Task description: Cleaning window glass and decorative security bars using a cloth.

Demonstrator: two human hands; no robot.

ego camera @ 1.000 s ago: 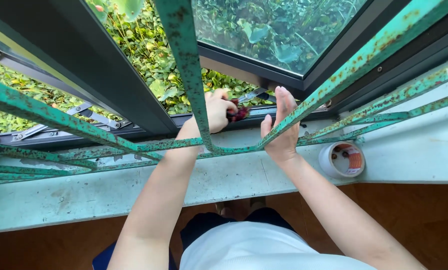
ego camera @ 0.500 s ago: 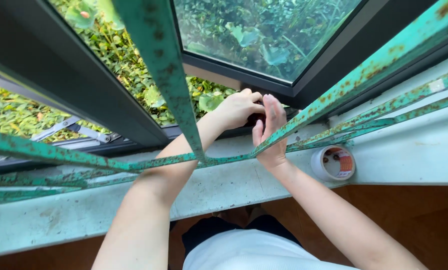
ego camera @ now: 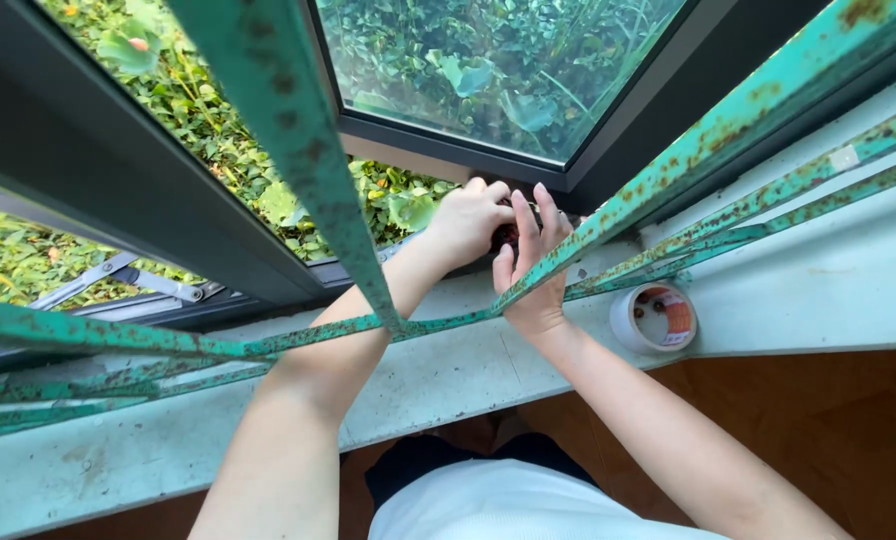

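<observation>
Both my arms reach between the rusty green window bars (ego camera: 438,325) to the lower corner of the open dark window frame (ego camera: 608,170). My left hand (ego camera: 466,222) is curled, its fingers closed on a small dark red object (ego camera: 508,236) at that corner. My right hand (ego camera: 530,272) stands beside it on the right, fingers straight and held upward, fingertips against the same object. Most of the object is hidden by the two hands.
A white tape roll (ego camera: 654,318) lies on the pale sill (ego camera: 438,375) just right of my right wrist. A metal hinge stay (ego camera: 118,280) sits in the frame channel at left. Green leafy plants (ego camera: 218,160) lie outside, below the glass pane (ego camera: 508,70).
The view has shifted left and closer. Both hands have moved right, along the frame and into the window corner. My left hand stays closed on the dark red object; my right hand stays flat beside it.
</observation>
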